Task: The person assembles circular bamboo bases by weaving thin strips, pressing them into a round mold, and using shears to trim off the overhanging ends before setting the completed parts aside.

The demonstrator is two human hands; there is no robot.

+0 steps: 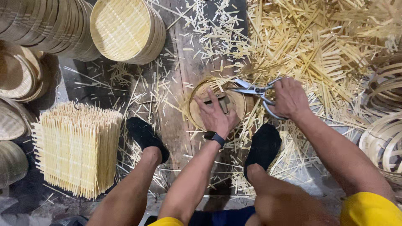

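Top left, stacked round bamboo baskets [125, 29], one turned weave-side up; beside them a leaning row of rims [46, 25]; more shallow trays [14, 77] down the left edge; lower left, a squared pile of woven mats [77, 148] with fringed ends; across the top right, a deep heap of bamboo offcuts [310, 46]; thinner scatter of slivers [138, 90] over the dark wooden floor [180, 125]; far right, bent bamboo hoops [383, 138] nested together.
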